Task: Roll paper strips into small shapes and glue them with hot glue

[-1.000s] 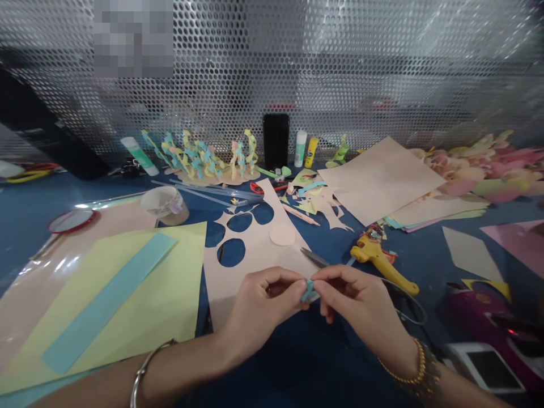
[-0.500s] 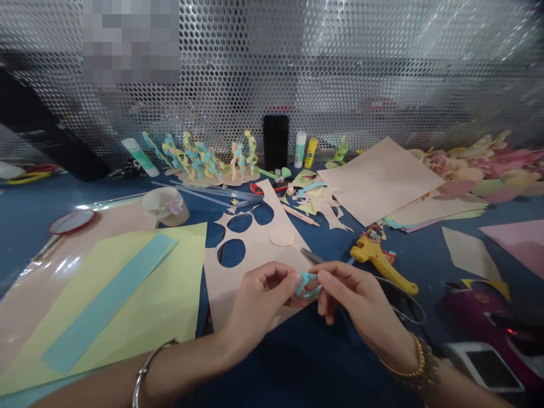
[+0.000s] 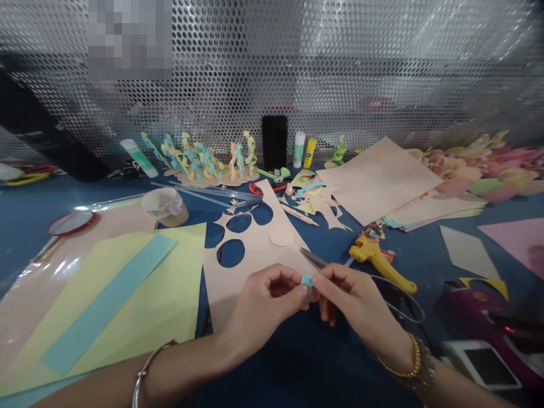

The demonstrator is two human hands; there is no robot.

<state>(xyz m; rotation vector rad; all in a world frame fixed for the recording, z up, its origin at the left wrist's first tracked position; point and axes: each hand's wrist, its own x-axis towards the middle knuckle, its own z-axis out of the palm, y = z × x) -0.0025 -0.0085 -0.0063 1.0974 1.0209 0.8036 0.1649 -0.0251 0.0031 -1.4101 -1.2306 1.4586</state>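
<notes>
A small folded piece of light-blue paper (image 3: 306, 280) is pinched between the fingertips of both my hands, above the lower right edge of a pale pink sheet with round holes (image 3: 255, 263). My left hand (image 3: 272, 294) grips it from the left, thumb against fingers. From the other side, my right hand (image 3: 348, 292) pinches its right edge; the fingers hide much of it. A grey pointed blade (image 3: 312, 258) shows just beyond my right fingers, its other end hidden behind that hand. A loose pink paper disc (image 3: 281, 234) lies on the holed sheet.
On the left, a long blue strip (image 3: 110, 303) lies on yellow paper (image 3: 178, 283), near a paper cup (image 3: 165, 207). A yellow glue gun (image 3: 378, 258) is to the right. Paper spirals (image 3: 199, 158), a phone (image 3: 275, 141) and glue sticks (image 3: 300, 148) stand along the perforated metal wall.
My hands have come closer together, the right one shifting slightly left. The blue paper between them now looks smaller and more compactly folded. The things around them lie as before.
</notes>
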